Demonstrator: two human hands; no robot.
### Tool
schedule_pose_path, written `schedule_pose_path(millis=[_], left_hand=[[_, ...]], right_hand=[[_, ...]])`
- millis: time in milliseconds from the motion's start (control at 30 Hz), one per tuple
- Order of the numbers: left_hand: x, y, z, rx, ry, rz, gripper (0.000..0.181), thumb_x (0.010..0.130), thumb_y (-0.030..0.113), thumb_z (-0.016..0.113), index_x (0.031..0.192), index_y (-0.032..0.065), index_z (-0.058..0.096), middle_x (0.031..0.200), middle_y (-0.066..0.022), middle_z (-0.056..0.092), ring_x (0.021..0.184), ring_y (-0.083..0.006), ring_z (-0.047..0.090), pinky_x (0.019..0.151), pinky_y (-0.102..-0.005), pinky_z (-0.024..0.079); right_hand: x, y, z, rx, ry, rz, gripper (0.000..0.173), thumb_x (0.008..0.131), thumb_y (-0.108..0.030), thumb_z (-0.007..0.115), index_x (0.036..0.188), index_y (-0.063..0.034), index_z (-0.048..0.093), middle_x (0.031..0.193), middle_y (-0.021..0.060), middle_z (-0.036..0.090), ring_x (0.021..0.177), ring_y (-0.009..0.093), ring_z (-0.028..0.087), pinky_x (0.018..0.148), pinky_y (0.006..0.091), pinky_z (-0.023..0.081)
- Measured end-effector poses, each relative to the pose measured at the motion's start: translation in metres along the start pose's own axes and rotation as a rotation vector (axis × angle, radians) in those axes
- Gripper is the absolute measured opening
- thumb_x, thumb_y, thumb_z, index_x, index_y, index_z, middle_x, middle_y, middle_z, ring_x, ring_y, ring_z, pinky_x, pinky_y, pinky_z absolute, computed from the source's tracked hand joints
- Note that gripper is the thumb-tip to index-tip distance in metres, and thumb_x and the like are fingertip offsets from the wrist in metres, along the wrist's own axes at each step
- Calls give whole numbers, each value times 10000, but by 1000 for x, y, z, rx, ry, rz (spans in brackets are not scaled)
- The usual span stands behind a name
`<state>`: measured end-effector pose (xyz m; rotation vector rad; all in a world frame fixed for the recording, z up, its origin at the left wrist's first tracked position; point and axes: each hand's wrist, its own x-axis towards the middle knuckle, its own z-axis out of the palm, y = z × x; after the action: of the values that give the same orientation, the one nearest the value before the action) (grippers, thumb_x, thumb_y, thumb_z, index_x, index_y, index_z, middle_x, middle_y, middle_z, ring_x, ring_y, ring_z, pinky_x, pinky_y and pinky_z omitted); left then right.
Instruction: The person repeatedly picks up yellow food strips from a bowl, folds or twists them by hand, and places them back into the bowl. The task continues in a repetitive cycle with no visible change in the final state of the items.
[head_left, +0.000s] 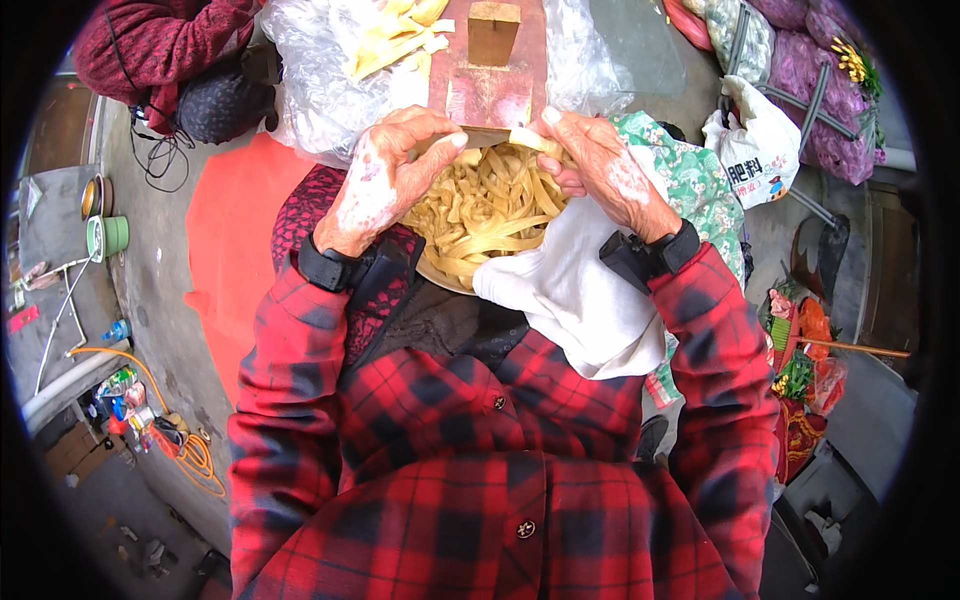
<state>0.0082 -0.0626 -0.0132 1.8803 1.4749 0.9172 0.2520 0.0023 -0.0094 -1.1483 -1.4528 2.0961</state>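
A round bowl on my lap holds a heap of flat tan food strips. Between the thumb and fingers of my right hand is a pale strip, its end pointing left above the heap. Over the bowl's left side is my left hand, thumb and forefinger close together; whether something thin is between them cannot be made out. Just beyond both hands lies the near end of a reddish wooden board, with a wooden block standing on it. White cloth drapes beside the bowl, under my right wrist.
Clear plastic sheeting with yellowish strips lies left of the board. Another person's sleeve shows at upper left, above a red mat. A printed white sack and purple bags stand at right.
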Motion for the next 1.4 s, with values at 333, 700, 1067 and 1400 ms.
schedule_pose_path(millis=[333,700,1067,1400], left_hand=[[2,23,24,-526,-59,-183,258,886,64,686,1122,-33,644,885,-56,671,786,-96,628,702,-226,519],[25,6,6,-617,46,-244,169,903,45,659,1041,-53,662,859,-71,679,735,-100,645,664,-219,549],[42,2,3,-634,103,-286,205,919,78,648,1067,-64,647,839,-81,678,709,-108,636,674,-227,533],[5,-5,28,-698,-17,-443,141,908,66,657,993,-46,660,791,-51,654,659,-96,602,615,-225,506]], right_hand=[[3,-1,9,79,-77,46,503,1001,-504,423,1055,-35,596,719,8,529,540,52,424,481,188,346],[12,-5,-4,-97,-52,-168,236,993,-248,562,956,-23,622,746,-30,562,582,31,450,516,175,365],[18,-6,-11,59,33,-238,315,1011,-298,503,919,-26,633,756,-13,617,591,24,515,505,178,410],[8,8,-17,-437,96,-258,293,966,-231,556,833,18,635,651,17,603,553,83,546,515,247,436]])
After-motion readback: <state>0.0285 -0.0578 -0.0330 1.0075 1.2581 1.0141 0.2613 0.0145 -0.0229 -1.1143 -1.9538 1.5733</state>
